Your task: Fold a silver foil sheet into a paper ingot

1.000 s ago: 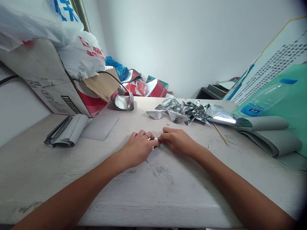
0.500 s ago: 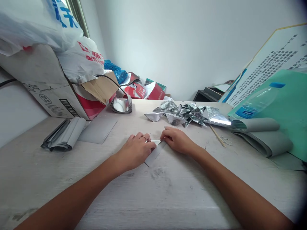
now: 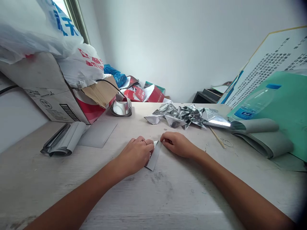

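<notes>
Compared with the frame half a second earlier, the folded grey strip (image 3: 153, 156) is shown more fully: its long lower part is now exposed between the hands, and its narrow end is pointed toward the wearer. It lies flat on the counter (image 3: 172, 198), with its left edge partly covered by the left hand (image 3: 135, 155). That hand is held in a narrow, curled shape and is pressed against the strip, and a ring (image 3: 145, 142) is seen on one finger. The right hand (image 3: 177, 144) is set a little farther from the left hand than before, also loosely curled, with its fingertips (image 3: 161, 138) just beside the strip's upper tip; whether contact is made cannot be told.

Beyond the hands, a pile of folded silver foil pieces (image 3: 184, 116) is spread across the counter, and a wooden stick (image 3: 217, 137) and a rubber band (image 3: 226, 142) are placed to its right. A curved metallic band (image 3: 121, 108) is stood near a cardboard box (image 3: 48, 92). Rolled foil sheets (image 3: 63, 139) and a flat grey sheet (image 3: 98, 134) are laid on the left, while curled grey sheets (image 3: 263, 137) and a plastic water bottle (image 3: 254, 105) are kept on the right. Bare counter is left in front of the hands, out to the near edge.
</notes>
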Demonstrator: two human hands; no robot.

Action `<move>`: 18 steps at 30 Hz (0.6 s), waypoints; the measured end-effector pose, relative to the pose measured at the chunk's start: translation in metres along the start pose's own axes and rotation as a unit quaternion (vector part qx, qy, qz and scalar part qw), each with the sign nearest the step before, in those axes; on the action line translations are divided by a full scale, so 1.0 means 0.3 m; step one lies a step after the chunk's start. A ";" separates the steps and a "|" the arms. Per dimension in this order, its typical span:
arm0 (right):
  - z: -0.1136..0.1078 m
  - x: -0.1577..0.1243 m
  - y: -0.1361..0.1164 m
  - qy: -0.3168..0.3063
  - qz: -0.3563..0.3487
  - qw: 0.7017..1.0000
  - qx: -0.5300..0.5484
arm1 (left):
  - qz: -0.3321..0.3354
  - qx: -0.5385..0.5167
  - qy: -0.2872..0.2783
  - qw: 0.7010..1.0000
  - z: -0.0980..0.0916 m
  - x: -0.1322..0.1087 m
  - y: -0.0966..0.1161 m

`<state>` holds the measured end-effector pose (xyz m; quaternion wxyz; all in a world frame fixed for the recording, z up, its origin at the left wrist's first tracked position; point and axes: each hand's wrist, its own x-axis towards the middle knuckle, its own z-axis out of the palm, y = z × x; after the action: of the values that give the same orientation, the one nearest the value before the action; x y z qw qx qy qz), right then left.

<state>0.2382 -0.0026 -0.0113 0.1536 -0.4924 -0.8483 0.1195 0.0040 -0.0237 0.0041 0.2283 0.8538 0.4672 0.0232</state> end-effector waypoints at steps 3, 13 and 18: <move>-0.005 0.000 -0.007 -0.007 -0.001 1.000 -0.014 | -0.001 -0.009 -0.007 1.000 -0.007 0.000 -0.007; 0.000 -0.011 -0.024 0.041 0.000 0.999 -0.025 | -0.057 0.000 0.018 0.998 -0.039 -0.002 -0.019; 0.002 -0.022 -0.067 0.106 -0.098 0.989 0.020 | -0.054 0.000 0.031 0.998 -0.025 0.006 -0.025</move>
<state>0.2251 -0.0180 -0.0056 0.2636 -0.4136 -0.8688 0.0685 -0.0028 -0.0161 0.0074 0.2152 0.8262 0.5194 0.0372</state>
